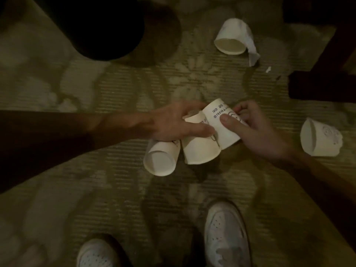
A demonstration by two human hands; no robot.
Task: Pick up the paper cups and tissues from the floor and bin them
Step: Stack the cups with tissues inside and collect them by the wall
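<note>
Holding a small cluster of white paper cups low over the patterned beige carpet floor, both hands meet at the middle of the view. The left hand, coming in from nine o'clock out of a dark sleeve, is clenched over two cups: a plain white paper cup with its open mouth toward six o'clock, hanging under the palm, and a second white paper cup pinched beside it, mouth also down toward six. The right hand, reaching in from four o'clock, grips a white paper cup printed with dark lettering and a round face mark, thumb on its wall, its base toward twelve o'clock and touching the middle cup.

Two more pieces of litter lie on the floor. A dented white paper cup on its side sits at three o'clock from the hands, near the right wrist, its long axis running roughly nine to three with the mouth facing nine. Another white paper cup lying on its side rests at one o'clock, well apart, mouth toward six, with a crumpled strip of white tissue touching its right flank. A tiny white scrap lies just below that.

My reading is that the right hand is nearer to both, and the dented cup is the closer reach once the printed cup is passed or nested. No bin can be identified for certain; the dark round shape at eleven o'clock may be one. White trainers stand at six.
</note>
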